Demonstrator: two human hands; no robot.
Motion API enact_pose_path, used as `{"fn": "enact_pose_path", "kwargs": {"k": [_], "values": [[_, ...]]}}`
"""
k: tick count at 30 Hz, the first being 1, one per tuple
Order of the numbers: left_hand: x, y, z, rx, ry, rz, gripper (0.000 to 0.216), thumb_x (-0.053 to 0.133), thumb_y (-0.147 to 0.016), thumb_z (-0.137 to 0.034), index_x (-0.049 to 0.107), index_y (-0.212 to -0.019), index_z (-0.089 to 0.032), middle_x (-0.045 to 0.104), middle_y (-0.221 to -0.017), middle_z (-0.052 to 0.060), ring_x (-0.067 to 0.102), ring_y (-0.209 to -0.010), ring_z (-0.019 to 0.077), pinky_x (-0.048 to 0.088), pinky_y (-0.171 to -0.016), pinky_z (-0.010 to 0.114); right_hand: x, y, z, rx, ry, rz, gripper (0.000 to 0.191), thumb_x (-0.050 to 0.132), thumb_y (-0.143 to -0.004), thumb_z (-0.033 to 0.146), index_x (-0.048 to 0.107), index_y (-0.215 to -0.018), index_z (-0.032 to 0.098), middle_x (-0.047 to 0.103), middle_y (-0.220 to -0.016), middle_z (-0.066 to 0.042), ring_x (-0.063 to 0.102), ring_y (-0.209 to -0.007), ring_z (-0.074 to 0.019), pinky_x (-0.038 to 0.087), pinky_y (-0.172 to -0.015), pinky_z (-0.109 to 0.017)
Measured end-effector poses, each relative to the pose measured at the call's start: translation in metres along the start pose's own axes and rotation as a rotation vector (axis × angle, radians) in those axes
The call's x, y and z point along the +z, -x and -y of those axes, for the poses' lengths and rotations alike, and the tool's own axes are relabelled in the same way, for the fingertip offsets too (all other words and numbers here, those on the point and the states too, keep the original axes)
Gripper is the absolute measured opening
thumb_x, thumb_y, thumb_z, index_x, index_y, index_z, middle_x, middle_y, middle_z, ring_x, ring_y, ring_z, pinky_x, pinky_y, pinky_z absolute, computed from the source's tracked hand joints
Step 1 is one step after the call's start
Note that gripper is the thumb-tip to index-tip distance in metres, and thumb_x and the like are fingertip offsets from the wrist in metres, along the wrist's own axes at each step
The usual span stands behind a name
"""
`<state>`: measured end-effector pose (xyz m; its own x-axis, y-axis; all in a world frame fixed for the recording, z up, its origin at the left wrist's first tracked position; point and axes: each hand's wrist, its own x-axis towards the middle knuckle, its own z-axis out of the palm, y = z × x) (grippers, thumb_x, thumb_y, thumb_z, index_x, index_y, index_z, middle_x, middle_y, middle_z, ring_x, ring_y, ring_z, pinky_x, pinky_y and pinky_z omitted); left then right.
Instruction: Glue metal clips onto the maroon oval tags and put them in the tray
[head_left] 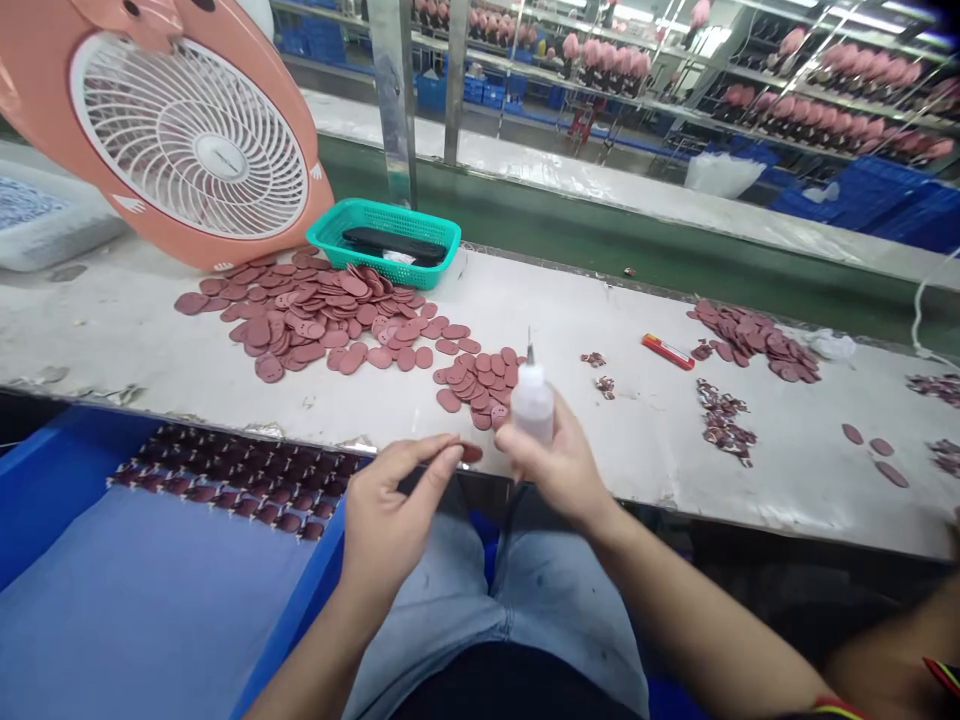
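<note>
Between the thumb and fingers of my left hand (pixel 397 510) is a small dark-red oval piece (pixel 471 453), pinched near the front edge of the table. My right hand (pixel 559 460) wraps round a white squeeze bottle (pixel 532 408) with a thin needle tip pointing up. The bottle is upright, apart from the oval piece. Just behind my hands lies a small heap of reddish oval pieces (pixel 480 378), some with small holes. A larger pile of the same ovals (pixel 322 315) spreads to the left.
An orange fan (pixel 300 170) stands at the back left beside a green basket (pixel 322 236) holding a black object. A blue bin (pixel 292 640) with rows of dark pieces sits below left. Right are a red tube (pixel 667 351), small brown parts (pixel 724 420) and another person's arm (pixel 900 640).
</note>
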<state>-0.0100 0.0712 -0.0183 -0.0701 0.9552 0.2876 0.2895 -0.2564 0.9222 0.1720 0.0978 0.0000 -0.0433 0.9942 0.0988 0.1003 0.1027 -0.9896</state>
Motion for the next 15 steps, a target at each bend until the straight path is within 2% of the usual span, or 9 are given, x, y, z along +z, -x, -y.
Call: {"fn": "enact_pose_path", "kwargs": {"k": [2, 4, 8, 12, 15], "values": [[-0.003, 0.016, -0.008, -0.108, 0.164, 0.044, 0.011, 0.073, -0.087, -0.026, 0.081, -0.094, -0.030, 0.080, -0.092, -0.001, 0.072, -0.086, 0.0174, 0.054, -0.083, 0.027, 0.015, 0.028, -0.003, 0.079, -0.162, 0.079, 0.038, 0.081, -0.075, 0.040, 0.054, -0.094, 0.021, 0.057, -0.074, 0.004, 0.050, -0.051, -0.0075, 0.043, -0.045, -0.020], [-0.004, 0.029, -0.010, -0.166, 0.284, 0.088, 0.016, 0.075, -0.085, -0.027, 0.081, -0.099, -0.032, 0.079, -0.092, -0.001, 0.071, -0.085, 0.0160, 0.054, -0.081, 0.024, 0.027, 0.047, -0.007, 0.176, -0.345, 0.106, 0.038, 0.081, -0.077, 0.037, 0.052, -0.096, 0.021, 0.057, -0.072, 0.005, 0.049, -0.047, -0.0054, 0.040, -0.041, -0.017], [-0.004, 0.048, -0.002, -0.214, 0.541, 0.187, 0.026, 0.081, -0.079, -0.038, 0.081, -0.104, -0.032, 0.073, -0.084, 0.000, 0.066, -0.077, 0.0141, 0.054, -0.071, 0.021, 0.040, 0.066, -0.016, 0.309, -0.568, 0.148, 0.043, 0.080, -0.079, 0.038, 0.047, -0.101, 0.023, 0.056, -0.068, 0.007, 0.047, -0.040, -0.0042, 0.037, -0.035, -0.013], [-0.006, 0.058, 0.006, -0.349, 0.749, 0.106, 0.025, 0.084, -0.075, -0.041, 0.081, -0.096, -0.028, 0.072, -0.089, 0.001, 0.065, -0.077, 0.0128, 0.054, -0.068, 0.019, 0.030, 0.074, -0.017, 0.353, -0.559, 0.247, 0.054, 0.070, -0.085, 0.052, 0.037, -0.121, 0.028, 0.058, -0.071, 0.007, 0.047, -0.042, -0.0064, 0.041, -0.034, -0.015], [-0.014, 0.063, 0.006, -0.528, 0.895, 0.071, 0.025, 0.084, -0.075, -0.042, 0.080, -0.097, -0.029, 0.078, -0.095, 0.003, 0.071, -0.079, 0.0147, 0.055, -0.063, 0.018, 0.007, 0.079, -0.011, 0.340, -0.383, 0.268, 0.047, 0.063, -0.092, 0.049, 0.034, -0.126, 0.034, 0.060, -0.078, 0.006, 0.048, -0.048, -0.0073, 0.041, -0.040, -0.015]]}}
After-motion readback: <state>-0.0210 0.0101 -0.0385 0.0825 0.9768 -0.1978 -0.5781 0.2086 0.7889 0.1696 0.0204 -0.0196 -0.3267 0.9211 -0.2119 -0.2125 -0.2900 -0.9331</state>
